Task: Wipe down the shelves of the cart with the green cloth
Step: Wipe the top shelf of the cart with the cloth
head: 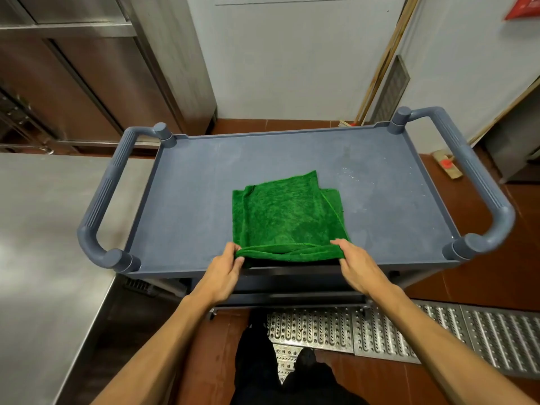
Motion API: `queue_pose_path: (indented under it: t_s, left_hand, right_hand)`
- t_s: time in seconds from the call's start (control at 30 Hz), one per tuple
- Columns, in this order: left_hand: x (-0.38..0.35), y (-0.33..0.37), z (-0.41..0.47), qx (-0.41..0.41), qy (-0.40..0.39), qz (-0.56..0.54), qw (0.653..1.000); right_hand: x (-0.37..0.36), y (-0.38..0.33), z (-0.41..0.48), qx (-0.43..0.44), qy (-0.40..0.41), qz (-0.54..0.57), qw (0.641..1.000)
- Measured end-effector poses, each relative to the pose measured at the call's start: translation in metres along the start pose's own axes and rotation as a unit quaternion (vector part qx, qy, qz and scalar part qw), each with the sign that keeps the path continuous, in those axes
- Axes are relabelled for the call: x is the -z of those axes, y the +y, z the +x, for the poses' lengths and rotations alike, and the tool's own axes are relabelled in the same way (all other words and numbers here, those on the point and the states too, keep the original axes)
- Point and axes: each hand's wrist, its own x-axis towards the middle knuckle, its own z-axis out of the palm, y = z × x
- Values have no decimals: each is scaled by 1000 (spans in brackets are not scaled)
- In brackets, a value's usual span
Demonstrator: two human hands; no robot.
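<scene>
Top shelf point(190, 200) of the grey-blue cart point(292, 270) is viewed from above. The green cloth point(285, 214) is laid folded on this shelf, spread from the shelf's centre to its 6 o'clock edge. The near fold is raised slightly off the surface.

Left hand point(226, 266): placed at the cloth's 7 o'clock corner. The fingers are curled over the top of the fold and the thumb is set against its underside, so the corner is pinched.

Right hand point(355, 263): placed at the cloth's 5 o'clock corner. The fingers are laid over the top of the fold, only lightly bent, with the thumb tucked beneath, so this corner is pinched as well. Nothing else is held by either hand.

Pale wet specks point(350, 173) are noted on the shelf at 2 o'clock from the cloth.

A red sign point(523, 7) is seen on the wall at 1 o'clock. Any writing on it cannot be read. A brush with a red fitting point(447, 168) is seen on the floor at 3 o'clock of the cart. A steel counter point(43, 244) is located at 9 o'clock and a perforated metal floor grate point(409, 331) at 5 o'clock.
</scene>
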Motion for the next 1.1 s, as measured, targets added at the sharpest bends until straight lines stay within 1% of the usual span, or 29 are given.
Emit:
queue_pose_path:
  t_s: [0.07, 0.17, 0.27, 0.43, 0.5, 0.6, 0.67, 0.73, 0.83, 0.97, 1.03, 1.1]
  left_hand:
    - [0, 3, 1, 2, 5, -9, 1000]
    - [0, 7, 1, 10, 9, -20, 1000]
    - [-2, 11, 2, 18, -1, -25, 1000]
    - [-1, 13, 4, 4, -37, 11, 999]
    - [5, 16, 5, -14, -72, 68, 995]
    - [7, 18, 12, -41, -135, 207, 968]
    - [3, 21, 17, -33, -145, 271, 951]
    - [-1, 24, 19, -23, -134, 298, 945]
    - [-6, 27, 24, -27, -116, 296, 948]
    - [-9, 27, 31, -29, -153, 223, 962]
    - [-10, 25, 30, -23, -136, 201, 970]
    - [-12, 23, 27, -21, -117, 201, 972]
  right_hand:
    - [-1, 1, -5, -22, -7, 7, 1000]
    - [1, 1, -4, -42, 15, 21, 999]
    - [7, 0, 0, -40, 21, 21, 999]
    - [10, -3, 3, -33, 5, 25, 999]
    - [8, -5, 4, -32, -9, 28, 999]
    - [4, -13, 8, -30, -28, 32, 999]
    - [3, -19, 11, -16, -37, 15, 999]
    - [1, -23, 14, 2, -46, -17, 999]
    - [-1, -25, 19, 16, -57, -55, 997]
    - [-3, -27, 24, 23, -106, -77, 991]
    - [-3, -31, 28, 24, -121, -92, 988]
    - [0, -36, 31, 31, -119, -98, 988]
